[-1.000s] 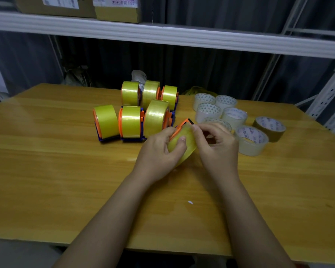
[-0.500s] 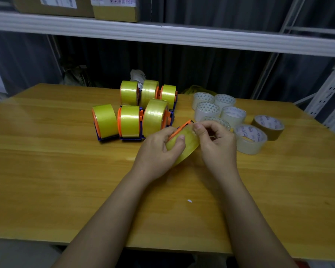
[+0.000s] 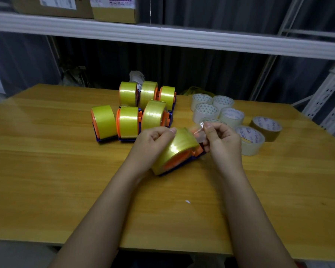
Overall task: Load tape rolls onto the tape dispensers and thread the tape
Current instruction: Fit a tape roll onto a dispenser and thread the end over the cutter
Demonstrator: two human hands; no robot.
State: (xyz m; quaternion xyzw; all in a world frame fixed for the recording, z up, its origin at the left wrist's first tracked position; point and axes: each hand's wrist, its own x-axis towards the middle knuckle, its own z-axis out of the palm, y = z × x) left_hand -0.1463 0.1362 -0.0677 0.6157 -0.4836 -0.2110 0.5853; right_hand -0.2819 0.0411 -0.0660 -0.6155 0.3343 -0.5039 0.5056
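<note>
Since the earlier frames, the right hand (image 3: 220, 141) has peeled a clear tape end (image 3: 198, 130) up off the roll and drawn it away to the right, and the dispenser has tipped over so its orange side now faces the camera. Everything sits on a wide wooden table (image 3: 46, 171), with a white shelf (image 3: 162, 35) running across above it and cardboard boxes (image 3: 115, 8) standing on that shelf. Toward the far middle of the table, six loaded dispensers (image 3: 128, 121) stand in two rows of three, each carrying a yellow roll on an orange and blue frame. To their right, a cluster of loose tape rolls (image 3: 207, 111) lies flat, with a brown roll (image 3: 266, 128) at the outer edge, just beside them. Near the centre of the table, in front of the loaded group, the held dispenser (image 3: 182, 160) lies tilted with its yellow tape roll (image 3: 177, 147) mounted on it. The left hand (image 3: 153, 143) grasps the roll from the left, fingers curled over its top. The right hand pinches the lifted tape end between thumb and forefinger, just above the dispenser's front. A small white scrap (image 3: 188, 202) lies on the table nearer the camera, between the forearms.
</note>
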